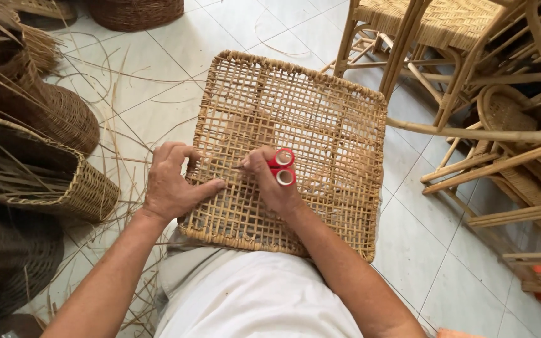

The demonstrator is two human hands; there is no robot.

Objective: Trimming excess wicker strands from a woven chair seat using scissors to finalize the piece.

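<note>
A square open-weave rattan panel (320, 119) rests on my lap, tilted away from me. My left hand (173, 184) grips its left edge, thumb pressed onto the weave. My right hand (270, 178) lies on the middle of the panel and holds small scissors with red handles (282, 166). The blades point left toward my left thumb and are mostly hidden under my fingers.
Woven baskets (64, 116) and loose rattan strands (126, 81) lie on the tiled floor at left. Rattan chairs and frames (471, 75) crowd the right side. A dark basket (136, 12) stands at the top.
</note>
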